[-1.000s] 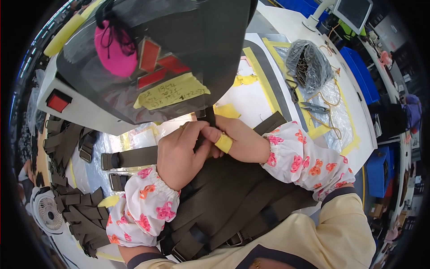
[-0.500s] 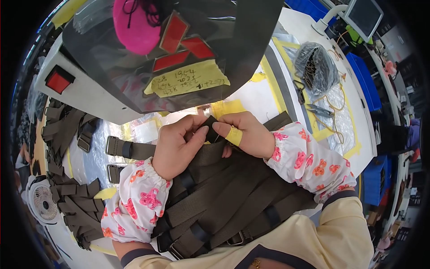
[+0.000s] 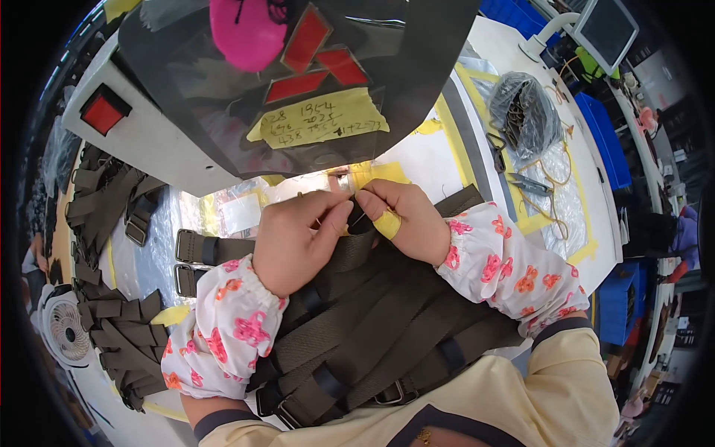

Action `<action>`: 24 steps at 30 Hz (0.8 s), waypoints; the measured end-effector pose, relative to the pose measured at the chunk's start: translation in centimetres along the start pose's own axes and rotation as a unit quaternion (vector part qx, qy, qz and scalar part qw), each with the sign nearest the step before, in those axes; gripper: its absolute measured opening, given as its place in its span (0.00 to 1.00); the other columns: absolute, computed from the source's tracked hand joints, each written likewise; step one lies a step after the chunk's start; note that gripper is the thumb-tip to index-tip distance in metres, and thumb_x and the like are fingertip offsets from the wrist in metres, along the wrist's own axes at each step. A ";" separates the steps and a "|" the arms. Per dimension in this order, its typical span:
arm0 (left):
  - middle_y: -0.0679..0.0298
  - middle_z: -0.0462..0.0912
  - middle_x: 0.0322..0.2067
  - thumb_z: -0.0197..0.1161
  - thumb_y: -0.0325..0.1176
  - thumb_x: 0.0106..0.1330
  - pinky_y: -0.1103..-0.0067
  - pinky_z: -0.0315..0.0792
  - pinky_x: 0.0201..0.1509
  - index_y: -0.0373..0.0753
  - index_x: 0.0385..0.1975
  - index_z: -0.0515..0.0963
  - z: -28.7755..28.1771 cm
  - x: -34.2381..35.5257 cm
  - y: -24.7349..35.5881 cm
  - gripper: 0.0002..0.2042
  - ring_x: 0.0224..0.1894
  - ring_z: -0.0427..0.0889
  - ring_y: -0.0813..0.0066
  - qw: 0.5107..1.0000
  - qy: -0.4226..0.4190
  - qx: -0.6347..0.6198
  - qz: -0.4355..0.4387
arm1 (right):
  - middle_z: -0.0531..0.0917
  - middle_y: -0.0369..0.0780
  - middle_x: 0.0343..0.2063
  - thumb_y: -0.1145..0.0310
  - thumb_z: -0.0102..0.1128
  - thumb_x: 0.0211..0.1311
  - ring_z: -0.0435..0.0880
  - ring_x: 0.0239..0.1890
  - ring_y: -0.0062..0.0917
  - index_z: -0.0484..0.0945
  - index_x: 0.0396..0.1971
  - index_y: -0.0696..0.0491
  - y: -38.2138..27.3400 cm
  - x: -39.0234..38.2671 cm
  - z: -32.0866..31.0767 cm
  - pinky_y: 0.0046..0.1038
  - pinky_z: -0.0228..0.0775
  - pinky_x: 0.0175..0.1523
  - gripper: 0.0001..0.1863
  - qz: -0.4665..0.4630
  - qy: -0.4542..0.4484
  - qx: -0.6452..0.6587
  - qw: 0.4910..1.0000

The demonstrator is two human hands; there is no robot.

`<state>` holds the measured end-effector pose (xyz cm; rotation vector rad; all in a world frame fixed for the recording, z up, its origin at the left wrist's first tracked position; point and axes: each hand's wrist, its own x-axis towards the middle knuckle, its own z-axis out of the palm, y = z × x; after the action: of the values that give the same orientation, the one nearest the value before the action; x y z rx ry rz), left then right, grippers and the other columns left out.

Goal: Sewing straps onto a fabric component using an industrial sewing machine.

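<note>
Both hands work at one dark strap (image 3: 348,255), which sits between them just in front of the lit gap under the machine (image 3: 167,138); the left hand (image 3: 294,242) pinches it between thumb and fingers, and the right hand (image 3: 411,223) pinches it from the other side, fingertips close together, with yellow tape (image 3: 387,223) round the thumb. The strap's near part bends in a curve below the fingertips, while its end is mostly hidden by them, so whether the layers lie flush cannot be told. To do this well, the two pinches should stay level and close to the bend, so that the webbing neither twists nor slides askew; lining up the edges by touch before pressing hard would likely serve better than forcing a crooked fold flat. The webbing looks stiff and probably springs back if one hand lets go too soon. The pile (image 3: 387,313) under the wrists could snag or drag on the piece, so a little slack there would help, and the sleeves (image 3: 514,264) want to stay clear of the buckles (image 3: 190,246) at the left. Fingertips are best held back from the machine's metal parts (image 3: 343,182) just beyond.
</note>
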<state>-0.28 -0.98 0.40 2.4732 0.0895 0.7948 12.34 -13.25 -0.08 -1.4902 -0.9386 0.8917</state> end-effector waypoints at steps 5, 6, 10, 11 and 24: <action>0.65 0.77 0.20 0.60 0.29 0.59 0.86 0.67 0.26 0.31 0.31 0.75 -0.5 0.0 -0.9 0.07 0.22 0.71 0.86 0.924 -0.102 -0.284 -0.235 | 0.74 0.37 0.17 0.62 0.47 0.65 0.74 0.19 0.18 0.72 0.30 0.60 0.1 -0.3 0.1 0.20 0.67 0.25 0.15 -0.021 -0.012 -0.078 0.997; 0.66 0.77 0.20 0.60 0.28 0.59 0.86 0.67 0.27 0.31 0.31 0.75 -0.5 0.0 -0.8 0.06 0.22 0.71 0.86 0.912 -0.102 -0.317 -0.238 | 0.73 0.39 0.16 0.65 0.48 0.64 0.75 0.16 0.20 0.71 0.27 0.60 0.5 0.0 -0.1 0.21 0.66 0.22 0.13 -0.105 0.003 -0.132 0.986; 0.67 0.77 0.22 0.59 0.26 0.59 0.86 0.68 0.29 0.30 0.31 0.75 -0.8 -0.1 -0.7 0.06 0.25 0.73 0.87 0.914 -0.105 -0.304 -0.246 | 0.74 0.39 0.17 0.66 0.48 0.63 0.74 0.19 0.21 0.72 0.30 0.61 0.6 0.4 -0.6 0.22 0.67 0.24 0.11 -0.166 -0.016 -0.208 0.964; 0.66 0.77 0.23 0.60 0.26 0.58 0.85 0.69 0.30 0.31 0.31 0.75 -0.9 0.0 -0.8 0.06 0.25 0.74 0.84 0.903 -0.108 -0.322 -0.263 | 0.74 0.39 0.17 0.66 0.48 0.63 0.74 0.19 0.21 0.72 0.30 0.61 0.2 0.3 -0.5 0.22 0.67 0.24 0.11 -0.167 -0.015 -0.208 0.964; 0.56 0.79 0.32 0.61 0.26 0.54 0.77 0.73 0.35 0.35 0.37 0.75 0.1 -1.0 0.4 0.11 0.32 0.80 0.62 0.995 -0.055 -0.035 -0.080 | 0.77 0.40 0.21 0.66 0.46 0.64 0.76 0.14 0.22 0.72 0.38 0.62 -2.4 1.4 -1.8 0.21 0.68 0.15 0.13 0.154 -0.076 0.257 0.951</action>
<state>-1.06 -1.59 0.02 2.4023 0.2126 0.5829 14.35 -12.50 2.50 -1.1370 -0.5237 1.3770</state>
